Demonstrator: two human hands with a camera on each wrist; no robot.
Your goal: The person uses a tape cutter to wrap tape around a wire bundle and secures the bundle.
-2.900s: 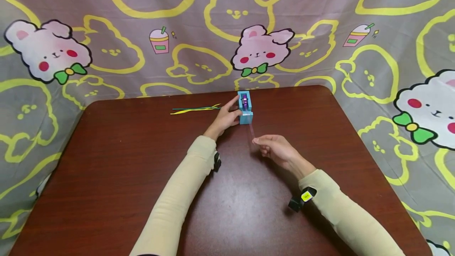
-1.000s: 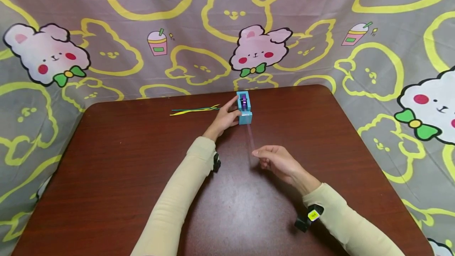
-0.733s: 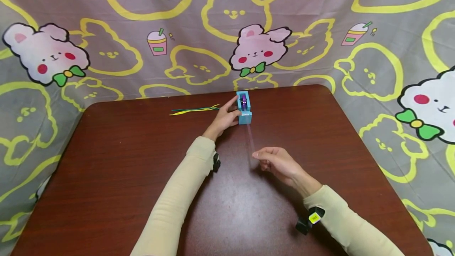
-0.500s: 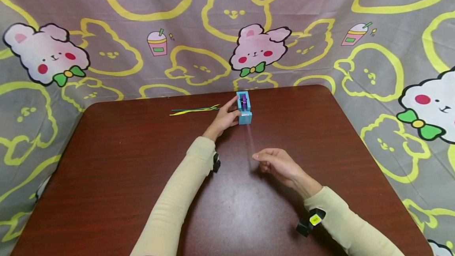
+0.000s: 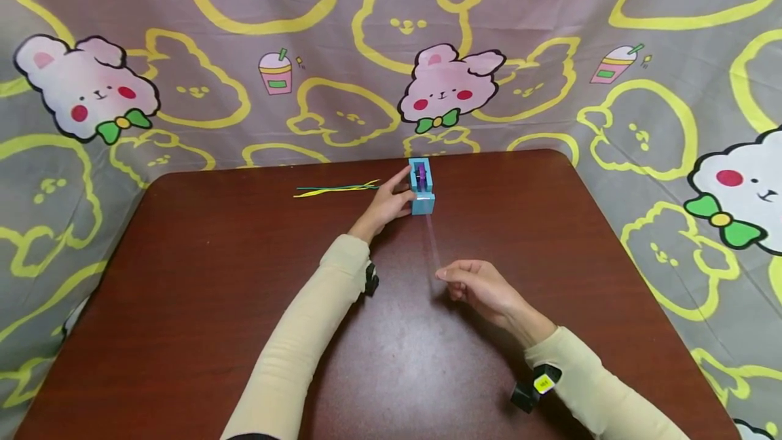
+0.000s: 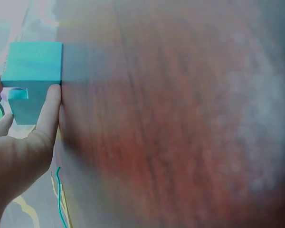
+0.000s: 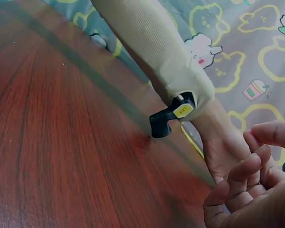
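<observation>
A light blue tape dispenser with a purple roll inside stands near the table's back edge. My left hand holds it from its left side, fingers spread along the body. In the left wrist view, the thumb lies along one side of the dispenser and other fingertips touch the opposite side. A clear strip of tape runs from the dispenser's front toward me. My right hand pinches its end between thumb and forefinger, the other fingers curled. In the right wrist view, the right hand overlaps the left hand behind it.
Thin yellow and teal strips lie on the brown table, left of my left hand. A patterned curtain hangs behind and beside the table. A black wrist camera sits on my right sleeve.
My right hand has drawn back toward me, slowing lately, and the tape strip between it and the dispenser is longer. My left hand and the dispenser stay in place.
</observation>
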